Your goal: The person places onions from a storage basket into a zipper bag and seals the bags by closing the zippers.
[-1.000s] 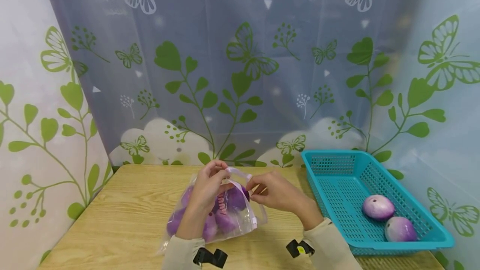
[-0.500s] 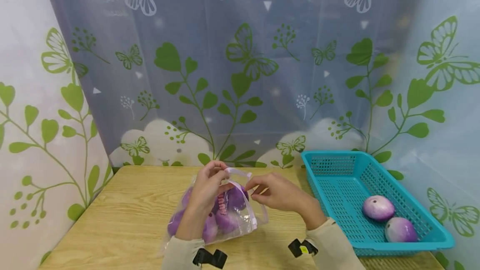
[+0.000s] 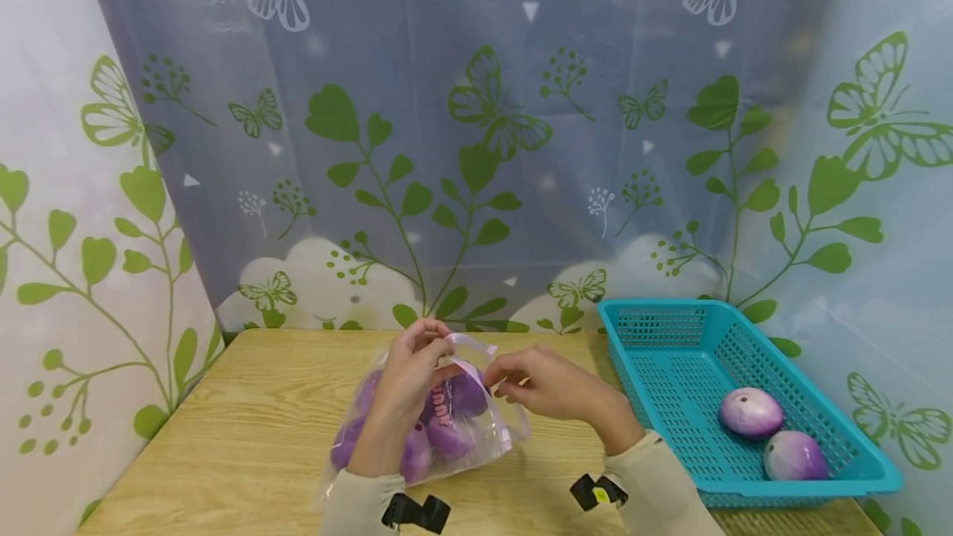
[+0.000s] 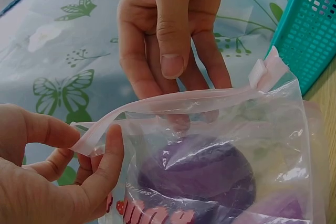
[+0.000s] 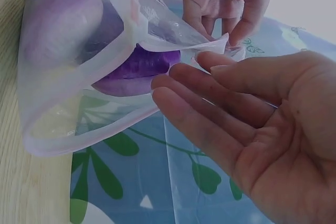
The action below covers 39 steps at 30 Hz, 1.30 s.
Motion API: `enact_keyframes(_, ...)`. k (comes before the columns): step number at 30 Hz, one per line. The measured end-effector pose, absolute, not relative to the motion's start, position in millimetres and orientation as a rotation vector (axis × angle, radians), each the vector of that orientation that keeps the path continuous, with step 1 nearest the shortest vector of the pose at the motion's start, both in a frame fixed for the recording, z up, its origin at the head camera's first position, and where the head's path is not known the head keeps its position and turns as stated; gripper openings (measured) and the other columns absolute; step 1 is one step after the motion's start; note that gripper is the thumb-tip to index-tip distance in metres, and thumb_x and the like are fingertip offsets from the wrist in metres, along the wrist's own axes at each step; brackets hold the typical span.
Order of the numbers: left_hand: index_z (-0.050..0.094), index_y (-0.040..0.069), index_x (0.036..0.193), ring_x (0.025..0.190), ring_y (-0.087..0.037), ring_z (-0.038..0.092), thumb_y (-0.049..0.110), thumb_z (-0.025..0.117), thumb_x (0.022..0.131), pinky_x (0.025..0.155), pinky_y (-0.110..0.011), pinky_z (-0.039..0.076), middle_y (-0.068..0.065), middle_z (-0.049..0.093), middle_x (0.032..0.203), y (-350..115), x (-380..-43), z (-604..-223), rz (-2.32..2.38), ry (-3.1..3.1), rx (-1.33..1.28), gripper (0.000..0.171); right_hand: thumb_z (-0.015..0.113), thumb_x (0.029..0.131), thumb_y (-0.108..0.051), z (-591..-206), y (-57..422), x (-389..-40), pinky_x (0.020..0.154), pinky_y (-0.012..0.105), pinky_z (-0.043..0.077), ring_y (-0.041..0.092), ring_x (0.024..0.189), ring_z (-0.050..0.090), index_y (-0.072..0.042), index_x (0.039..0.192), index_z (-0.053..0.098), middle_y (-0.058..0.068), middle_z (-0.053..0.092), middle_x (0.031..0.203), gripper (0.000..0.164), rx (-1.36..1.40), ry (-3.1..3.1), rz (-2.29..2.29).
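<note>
Film of the zip bag (image 3: 447, 428) is judged thin, limp and slippery; its rim strip (image 4: 173, 103) is pinched by the left hand (image 3: 409, 375), and the right hand (image 3: 547, 383), fingers nearly straight, touches it beside.

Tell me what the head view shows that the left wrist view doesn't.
Head view only: two purple-and-white egg-shaped balls inside the teal plastic mesh basket, and the light wooden table. Left wrist view only: close detail of the left hand pinching the bag's pink zip strip. Both: the clear plastic zip bag of purple balls, the right hand at its mouth.
</note>
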<state>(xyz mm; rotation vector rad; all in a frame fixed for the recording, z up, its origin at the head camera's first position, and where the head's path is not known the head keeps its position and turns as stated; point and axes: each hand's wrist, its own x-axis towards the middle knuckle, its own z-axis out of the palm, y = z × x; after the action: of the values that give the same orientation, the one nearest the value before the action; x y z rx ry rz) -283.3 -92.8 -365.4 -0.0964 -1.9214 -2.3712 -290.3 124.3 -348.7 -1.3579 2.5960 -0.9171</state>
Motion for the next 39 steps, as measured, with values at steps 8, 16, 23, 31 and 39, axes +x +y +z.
enact_keyframes(8,0.059,0.008,0.092,0.084,-0.017,0.056,-0.005,0.058,0.094,0.073,-0.033,0.063,-0.002,0.053,0.087,-92.3,-283.7,-366.2,-2.406,-1.882,-0.102,0.014,0.06,0.102,-0.004,-338.9,139.3,-290.5,0.086,0.026,0.063,0.028,0.108,0.073,-0.003,0.121,0.069,0.017,0.072,0.12,0.022,-1.274,2.586,-0.931)
enact_keyframes(16,0.059,0.009,0.093,0.085,-0.017,0.057,-0.005,0.058,0.095,0.074,-0.032,0.063,-0.001,0.053,0.087,-92.4,-282.0,-364.6,-2.395,-1.902,-0.113,0.013,0.065,0.1,-0.01,-316.5,177.5,-298.0,0.083,0.026,0.063,0.02,0.1,0.075,-0.007,0.124,0.069,0.013,0.073,0.121,0.024,-1.217,2.692,-0.732)
enact_keyframes(23,0.058,0.006,0.095,0.084,-0.016,0.057,-0.005,0.058,0.095,0.073,-0.031,0.062,-0.002,0.053,0.087,-92.9,-281.6,-363.9,-2.395,-1.9,-0.114,0.011,0.068,0.098,-0.011,-303.5,229.4,-319.4,0.077,0.029,0.063,0.021,0.1,0.073,-0.006,0.125,0.067,0.014,0.07,0.123,0.028,-0.981,2.708,-0.62)
enact_keyframes(31,0.058,0.005,0.096,0.085,-0.017,0.057,-0.005,0.057,0.095,0.073,-0.031,0.062,-0.001,0.053,0.088,-93.8,-281.3,-363.4,-2.406,-1.892,-0.116,0.011,0.073,0.095,-0.015,-295.9,288.6,-335.9,0.071,0.035,0.064,0.027,0.107,0.069,-0.002,0.127,0.065,0.019,0.067,0.122,0.035,-0.671,2.623,-0.636)
enact_keyframes(39,0.057,0.002,0.098,0.084,-0.016,0.057,-0.007,0.056,0.094,0.073,-0.031,0.062,-0.001,0.052,0.088,-94.3,-281.5,-363.8,-2.402,-1.898,-0.11,0.01,0.072,0.094,-0.012,-298.4,353.6,-342.7,0.071,0.042,0.065,0.028,0.1,0.07,0.007,0.131,0.058,0.025,0.069,0.117,0.043,-0.399,2.619,-0.571)
